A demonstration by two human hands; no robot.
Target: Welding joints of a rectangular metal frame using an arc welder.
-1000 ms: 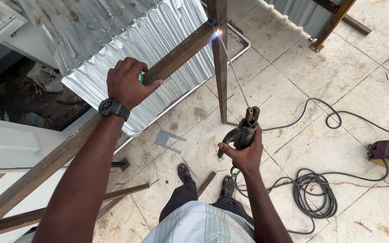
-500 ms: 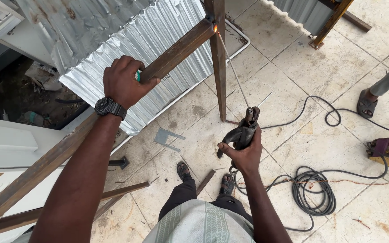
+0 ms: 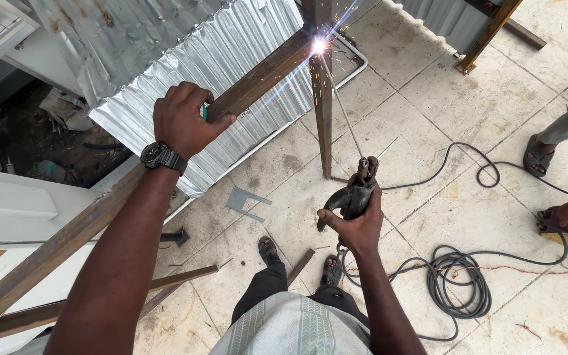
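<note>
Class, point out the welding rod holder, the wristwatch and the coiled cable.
welding rod holder [image 3: 356, 194], head view, its dark body above the right hand.
wristwatch [image 3: 162, 158], head view, its face on the left wrist.
coiled cable [image 3: 458, 289], head view, loops on the floor.

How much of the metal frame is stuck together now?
Done: the upright post stands on the floor. In hand: the left hand grips the slanted bar while the right hand holds the welding rod sparking at their joint. Left: loose bars lie below.
</note>
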